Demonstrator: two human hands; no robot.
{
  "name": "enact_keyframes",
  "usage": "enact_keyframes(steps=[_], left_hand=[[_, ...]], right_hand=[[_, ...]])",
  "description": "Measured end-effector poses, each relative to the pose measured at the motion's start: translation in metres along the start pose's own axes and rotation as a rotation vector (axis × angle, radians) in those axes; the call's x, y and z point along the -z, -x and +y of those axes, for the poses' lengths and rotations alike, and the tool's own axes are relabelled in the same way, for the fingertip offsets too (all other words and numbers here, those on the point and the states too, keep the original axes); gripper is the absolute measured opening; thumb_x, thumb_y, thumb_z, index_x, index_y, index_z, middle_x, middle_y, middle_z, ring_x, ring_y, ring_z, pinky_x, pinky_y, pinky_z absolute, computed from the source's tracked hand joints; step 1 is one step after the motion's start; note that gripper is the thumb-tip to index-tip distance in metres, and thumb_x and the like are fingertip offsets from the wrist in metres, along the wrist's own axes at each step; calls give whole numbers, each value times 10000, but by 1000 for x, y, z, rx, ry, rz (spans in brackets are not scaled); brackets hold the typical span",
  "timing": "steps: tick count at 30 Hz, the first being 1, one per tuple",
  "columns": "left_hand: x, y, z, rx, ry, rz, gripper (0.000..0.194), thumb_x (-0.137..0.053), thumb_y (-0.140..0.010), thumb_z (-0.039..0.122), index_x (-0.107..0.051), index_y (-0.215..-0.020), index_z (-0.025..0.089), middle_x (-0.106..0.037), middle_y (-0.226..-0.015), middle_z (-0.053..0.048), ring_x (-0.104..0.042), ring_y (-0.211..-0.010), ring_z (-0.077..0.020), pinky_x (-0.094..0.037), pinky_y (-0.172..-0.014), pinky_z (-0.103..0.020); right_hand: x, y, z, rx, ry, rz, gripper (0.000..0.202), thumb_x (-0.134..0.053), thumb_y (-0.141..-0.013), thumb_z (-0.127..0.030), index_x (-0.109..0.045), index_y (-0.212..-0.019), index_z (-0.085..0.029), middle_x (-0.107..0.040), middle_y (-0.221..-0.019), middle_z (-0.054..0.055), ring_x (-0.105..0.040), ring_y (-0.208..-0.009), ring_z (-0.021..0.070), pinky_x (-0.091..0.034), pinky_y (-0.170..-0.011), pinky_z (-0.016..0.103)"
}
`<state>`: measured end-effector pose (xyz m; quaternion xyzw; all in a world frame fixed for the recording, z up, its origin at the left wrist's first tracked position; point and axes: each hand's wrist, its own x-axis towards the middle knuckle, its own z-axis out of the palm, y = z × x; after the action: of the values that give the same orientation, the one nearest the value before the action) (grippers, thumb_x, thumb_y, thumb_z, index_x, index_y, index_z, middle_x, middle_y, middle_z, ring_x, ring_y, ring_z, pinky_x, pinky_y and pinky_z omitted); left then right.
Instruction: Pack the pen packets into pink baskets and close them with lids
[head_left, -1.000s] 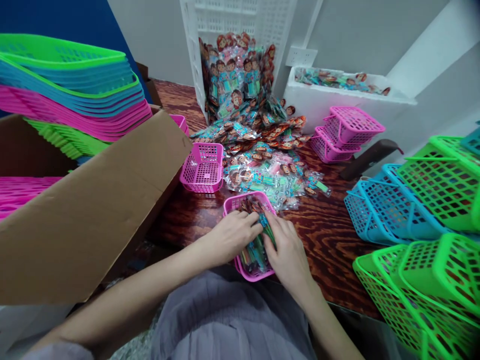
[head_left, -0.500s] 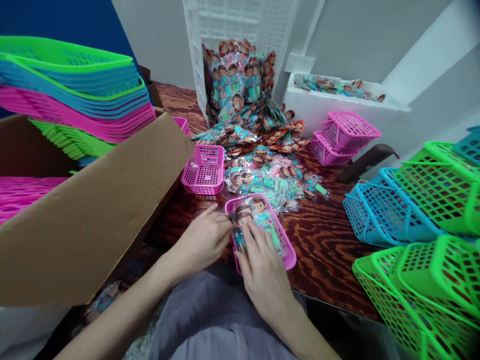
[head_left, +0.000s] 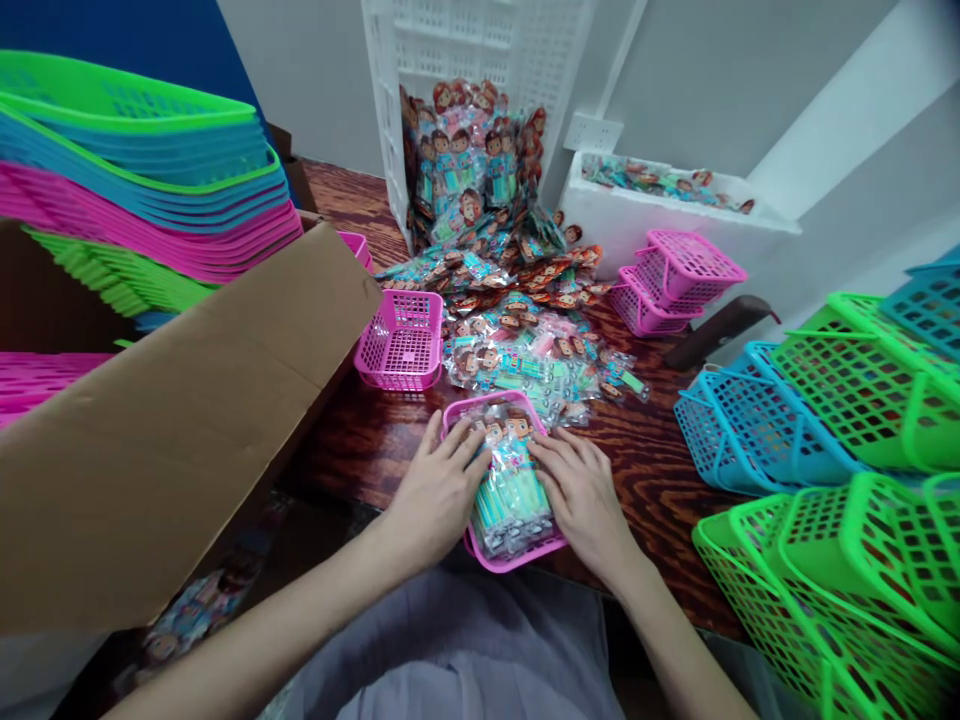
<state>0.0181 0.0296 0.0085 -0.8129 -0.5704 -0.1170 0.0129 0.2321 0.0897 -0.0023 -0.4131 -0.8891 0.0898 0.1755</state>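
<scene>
Both hands are pressing down on a small pink plastic mesh basket (head_left: 501,553) sitting at the near edge of the dark wood-grain worktop (head_left: 660,470), right in front of the person. The basket is filled with clear plastic packets of cartoon-doll stationery (head_left: 510,480), the doll heads lying toward the far rim. The left hand (head_left: 439,490) is lying flat along the basket's left side, fingers (head_left: 469,447) spread and released over the packets, grasping nothing. The right hand (head_left: 581,490) is mirroring it on the right side, fingers (head_left: 547,452) likewise stretched out, palm down, touching the packets.

The step in hand looks like settling and squaring the packets inside the basket; judging from this, the next move is calling for a grip on the basket's rim with the contents kept level.

Half a second earlier the basket was lying skewed, its near end swung to the right, with the right hand on top of the packets and the left hand beside the rim; now it is sitting straighter and both hands are flanking it.

A loose heap of the same doll packets (head_left: 525,350) is lying just beyond, an empty pink mesh basket (head_left: 401,340) to its left, a brown cardboard flap (head_left: 187,420) along the left edge, and stacked green mesh baskets (head_left: 832,570) at the near right corner
</scene>
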Motion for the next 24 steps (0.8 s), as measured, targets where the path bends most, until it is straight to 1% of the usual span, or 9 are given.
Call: enact_keyframes(steps=[2, 4, 7, 12, 16, 18, 21, 23, 24], left_hand=[[5, -3, 12, 35, -8, 28, 381, -491, -978, 228, -576, -1335, 127, -532, -1458, -162, -494, -1330, -321, -270, -1162, -581], [6, -3, 28, 66, 10, 28, 469, -518, -979, 368, -538, -1383, 130, -496, -1487, -176, -514, -1299, -341, -355, -1105, -557], [-1, 1, 38, 43, 22, -47, 596, -567, -933, 497, -529, -1399, 128, -456, -1518, -182, -474, -1341, -378, -370, -1092, -557], [-15, 11, 24, -51, -84, -121, 511, -490, -961, 381, -568, -1365, 78, -504, -1473, -197, -475, -1368, -349, -335, -1143, -495], [-26, 10, 34, -85, -203, -90, 574, -500, -933, 307, -508, -1388, -43, -439, -1487, -281, -370, -1426, -412, -270, -1173, -543], [-28, 9, 39, -64, -195, -80, 649, -496, -957, 395, -471, -1404, -75, -388, -1507, -310, -322, -1443, -436, -255, -1179, -561], [-20, 10, 34, -86, -86, -68, 782, -442, -967, 599, -452, -1435, -27, -382, -1524, -285, -331, -1449, -404, -296, -1174, -531], [-9, 15, 22, -112, -8, -48, 740, -400, -977, 627, -450, -1460, 68, -395, -1545, -217, -342, -1456, -353, -295, -1183, -530], [-4, 18, 16, -112, 18, -31, 661, -387, -999, 585, -469, -1450, 109, -413, -1545, -183, -353, -1454, -331, -286, -1188, -539]], right_hand=[[1, -2, 4, -3, -23, -2, 361, -435, -1008, -273, -602, -1328, -251, -628, -1369, 53, -425, -1366, 272, -308, -1126, 546], [0, -4, 6, 12, -22, -29, 420, -433, -1010, -272, -518, -1421, -272, -572, -1441, 38, -382, -1404, 271, -285, -1141, 558], [-2, -4, 5, 40, 32, -91, 477, -416, -1016, -248, -428, -1489, -317, -467, -1536, 3, -333, -1439, 282, -264, -1149, 588], [-8, 6, -1, 41, 159, -73, 456, -484, -999, -279, -486, -1454, -310, -485, -1522, 17, -327, -1438, 343, -225, -1139, 655], [-18, 5, -10, 19, 215, -61, 483, -437, -1004, -233, -448, -1487, -216, -497, -1505, 95, -322, -1449, 361, -160, -1151, 690], [-21, 3, -11, 8, 210, -72, 479, -434, -1003, -232, -458, -1479, -187, -514, -1488, 113, -324, -1449, 363, -165, -1157, 685], [-19, 5, -10, -22, 155, -82, 481, -414, -1013, -249, -437, -1493, -223, -501, -1502, 79, -347, -1440, 344, -229, -1146, 677], [-15, 8, -7, -43, 106, -84, 491, -407, -1018, -265, -407, -1509, -265, -475, -1525, 44, -346, -1442, 334, -270, -1132, 678], [-13, 9, -6, -45, 83, -77, 492, -399, -1019, -262, -400, -1511, -282, -462, -1535, 28, -333, -1451, 326, -279, -1133, 676]])
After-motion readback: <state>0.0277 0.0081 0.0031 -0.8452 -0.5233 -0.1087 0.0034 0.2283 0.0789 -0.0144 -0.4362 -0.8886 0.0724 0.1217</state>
